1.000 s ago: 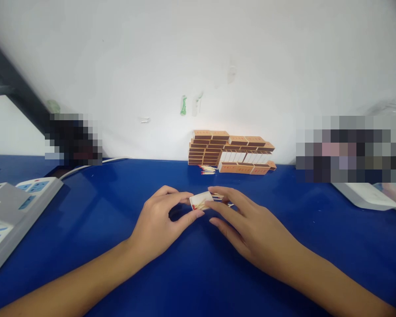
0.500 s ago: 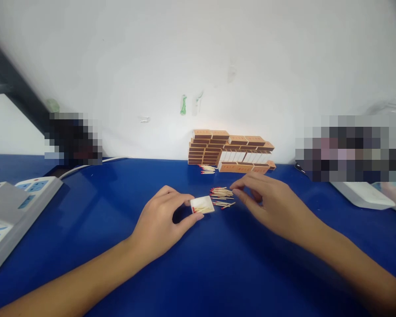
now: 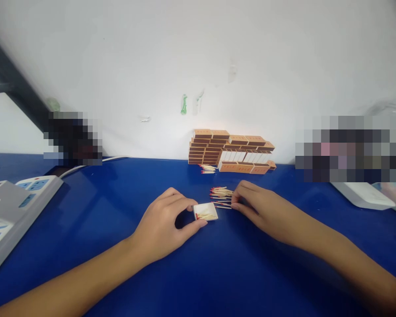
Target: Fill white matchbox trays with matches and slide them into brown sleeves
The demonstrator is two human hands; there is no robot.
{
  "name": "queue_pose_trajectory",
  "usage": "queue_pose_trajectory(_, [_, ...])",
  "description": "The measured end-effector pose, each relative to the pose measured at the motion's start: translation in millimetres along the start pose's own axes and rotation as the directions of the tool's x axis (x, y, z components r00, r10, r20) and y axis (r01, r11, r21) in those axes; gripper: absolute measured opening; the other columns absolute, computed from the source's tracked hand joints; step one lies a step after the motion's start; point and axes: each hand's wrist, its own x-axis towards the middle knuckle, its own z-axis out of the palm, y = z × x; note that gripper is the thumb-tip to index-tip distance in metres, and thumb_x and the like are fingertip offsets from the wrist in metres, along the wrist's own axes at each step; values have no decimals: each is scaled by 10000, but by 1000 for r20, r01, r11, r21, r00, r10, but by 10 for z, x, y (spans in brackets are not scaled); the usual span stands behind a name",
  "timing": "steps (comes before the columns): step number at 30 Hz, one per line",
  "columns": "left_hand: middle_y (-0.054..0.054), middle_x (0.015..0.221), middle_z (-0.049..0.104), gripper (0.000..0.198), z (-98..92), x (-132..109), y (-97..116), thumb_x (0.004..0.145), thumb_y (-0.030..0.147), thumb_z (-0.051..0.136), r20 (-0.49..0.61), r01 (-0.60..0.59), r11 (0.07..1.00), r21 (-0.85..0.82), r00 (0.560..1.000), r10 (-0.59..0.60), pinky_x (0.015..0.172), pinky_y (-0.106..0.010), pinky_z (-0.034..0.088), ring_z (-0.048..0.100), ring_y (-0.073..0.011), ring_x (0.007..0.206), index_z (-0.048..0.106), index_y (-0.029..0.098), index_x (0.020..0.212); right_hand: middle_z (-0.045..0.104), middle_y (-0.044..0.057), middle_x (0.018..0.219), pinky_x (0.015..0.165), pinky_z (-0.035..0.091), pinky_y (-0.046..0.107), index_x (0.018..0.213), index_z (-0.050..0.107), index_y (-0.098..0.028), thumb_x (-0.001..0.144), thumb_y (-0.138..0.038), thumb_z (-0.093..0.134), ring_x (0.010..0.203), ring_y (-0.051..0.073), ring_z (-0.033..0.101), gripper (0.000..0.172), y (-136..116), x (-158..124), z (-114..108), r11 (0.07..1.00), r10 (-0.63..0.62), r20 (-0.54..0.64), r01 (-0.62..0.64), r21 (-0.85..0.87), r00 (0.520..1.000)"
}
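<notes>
Between thumb and fingers, my left hand (image 3: 166, 222) grips a small white matchbox tray (image 3: 202, 208) by its left end. Several red-tipped matches (image 3: 208, 216) lie along the near side inside it. Right of the tray, my right hand (image 3: 262, 204) pinches the plain ends of a few loose matchsticks (image 3: 223, 206), whose red heads point left. A pile of matches (image 3: 220, 192) lies just beyond them on the blue table (image 3: 191, 273), its right ends partly hidden by my right fingers.
Against the wall stands a stack of brown and orange matchboxes (image 3: 206, 152), with a small group of matches (image 3: 207, 169) in front. A grey power strip (image 3: 29, 211) is at left, with a white cable (image 3: 86, 166) behind. A white object (image 3: 363, 196) lies at right.
The tray has shifted slightly right and towards me with my left hand. My right hand has come down, and its fingertips have closed on the ends of the loose matchsticks.
</notes>
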Motion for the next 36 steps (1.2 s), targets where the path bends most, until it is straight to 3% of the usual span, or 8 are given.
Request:
queue_pose_trajectory(7, [-38,958,766,217,-12,-1,14,924,353,779,8,-25,1000,1,1000,25,813,-376,566,637,-218,914,744,199,1073,635,58,1044,756,552,344,1027,606,-209,1035,-241,563,855,198,660,55,-149,14,62,1000,-12,-30,12,-9,999])
queue_pose_trajectory(14, [-31,955,762,219,-2,-11,5,927,366,778,6,-31,1000,6,1000,31,813,-366,558,631,-210,912,743,199,1064,649,94,1153,839,559,408,1110,627,-200,1048,-438,558,928,238,668,255,-64,23,102,998,60,-22,-60,-34,998])
queue_pose_trajectory(18, [-31,947,761,220,-3,3,9,927,365,778,2,-33,999,6,999,33,806,-363,558,632,-209,908,745,198,1066,681,77,1074,819,534,390,1079,650,-214,1102,-360,408,902,236,687,283,-14,36,41,990,128,-20,-129,-61,992])
queue_pose_trajectory(22, [-34,942,762,223,-8,12,15,927,374,776,11,-28,1000,10,1000,28,797,-367,558,635,-215,907,748,200,1062,679,67,1033,746,504,370,1007,649,-216,1072,-278,453,856,239,691,216,32,35,37,969,190,-43,-195,-153,981])
queue_pose_trajectory(30, [-28,958,765,222,-4,-8,5,927,369,778,6,-33,999,7,999,33,811,-365,558,637,-210,920,746,203,1071,627,61,1012,798,515,387,974,586,-203,1086,-254,435,845,219,655,194,22,80,191,989,117,-33,-119,-84,993])
queue_pose_trajectory(36, [-30,958,764,218,0,7,1,929,361,776,0,-34,999,5,999,34,818,-370,557,632,-206,913,744,202,1075,620,65,1054,816,526,375,1029,598,-208,1101,-323,439,899,211,635,208,-55,72,148,998,51,-65,-48,43,997])
